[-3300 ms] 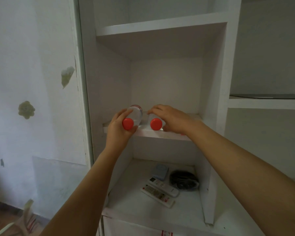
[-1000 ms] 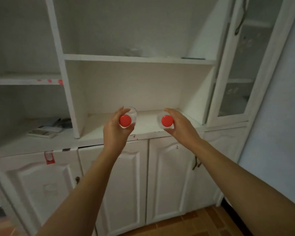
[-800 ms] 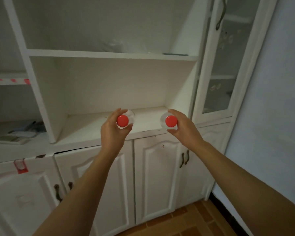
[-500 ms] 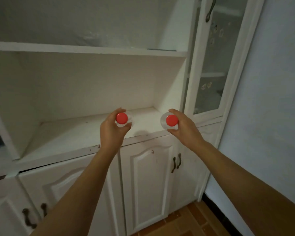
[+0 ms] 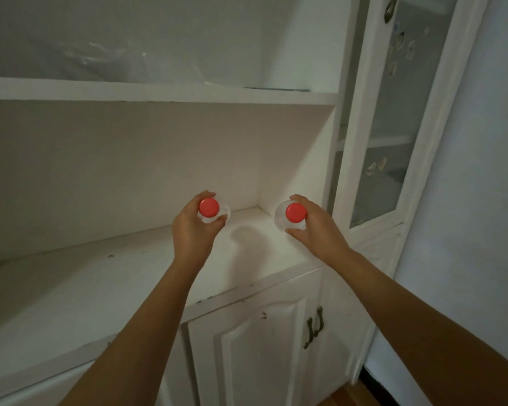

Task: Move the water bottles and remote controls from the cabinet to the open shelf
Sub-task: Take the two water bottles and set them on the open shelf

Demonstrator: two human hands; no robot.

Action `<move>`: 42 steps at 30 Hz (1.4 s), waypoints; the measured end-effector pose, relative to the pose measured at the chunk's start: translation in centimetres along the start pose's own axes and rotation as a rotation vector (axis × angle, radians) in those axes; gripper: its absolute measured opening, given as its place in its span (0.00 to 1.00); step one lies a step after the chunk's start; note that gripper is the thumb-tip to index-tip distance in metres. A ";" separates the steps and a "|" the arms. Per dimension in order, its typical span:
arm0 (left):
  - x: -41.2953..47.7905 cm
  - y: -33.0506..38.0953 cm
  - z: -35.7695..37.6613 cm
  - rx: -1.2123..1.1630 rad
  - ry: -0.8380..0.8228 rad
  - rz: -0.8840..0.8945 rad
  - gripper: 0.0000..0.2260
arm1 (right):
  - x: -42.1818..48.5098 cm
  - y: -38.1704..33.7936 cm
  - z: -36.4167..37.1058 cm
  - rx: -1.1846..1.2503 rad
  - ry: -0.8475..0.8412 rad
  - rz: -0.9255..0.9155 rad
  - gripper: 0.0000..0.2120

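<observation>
I have a bottle in each hand and I am at the placing step, over the open shelf (image 5: 106,276). My left hand (image 5: 192,232) is wrapped around the left water bottle (image 5: 209,209), just at ten o'clock of frame centre; my right hand (image 5: 314,227) grips the right water bottle (image 5: 294,213) at about two o'clock. Both bottles point their caps at me. Next, I judge, each must be set down near the shelf's back right corner and let go. The bottles are clear, smooth plastic with round, glossy red caps; the shelf is flat, matte white painted board, scuffed along its front edge.
</observation>
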State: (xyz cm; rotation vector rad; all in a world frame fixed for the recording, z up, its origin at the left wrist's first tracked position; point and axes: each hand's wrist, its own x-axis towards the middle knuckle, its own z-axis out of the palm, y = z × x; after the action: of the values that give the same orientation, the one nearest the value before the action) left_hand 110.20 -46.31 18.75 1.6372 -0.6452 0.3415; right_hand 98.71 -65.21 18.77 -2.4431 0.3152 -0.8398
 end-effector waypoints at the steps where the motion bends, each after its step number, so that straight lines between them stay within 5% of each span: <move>1: 0.7 -0.4 0.5 -0.002 -0.002 0.001 0.19 | 0.9 0.6 0.3 0.006 -0.003 0.004 0.30; 10: 5.9 -3.6 5.6 0.087 0.059 -0.032 0.19 | 9.5 5.7 2.7 0.003 -0.067 -0.038 0.31; 25: 15.3 -7.1 12.0 0.270 0.112 -0.152 0.23 | 21.6 9.1 7.7 0.173 -0.162 0.052 0.15; 42: 22.6 -12.2 15.1 0.407 0.097 -0.208 0.25 | 28.5 11.3 11.5 0.232 -0.195 0.221 0.26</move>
State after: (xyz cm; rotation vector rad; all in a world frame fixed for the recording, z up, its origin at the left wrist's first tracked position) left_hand 133.32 -65.09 18.98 2.0427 -0.3395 0.4152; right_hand 127.63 -80.66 19.09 -2.2037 0.3832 -0.5089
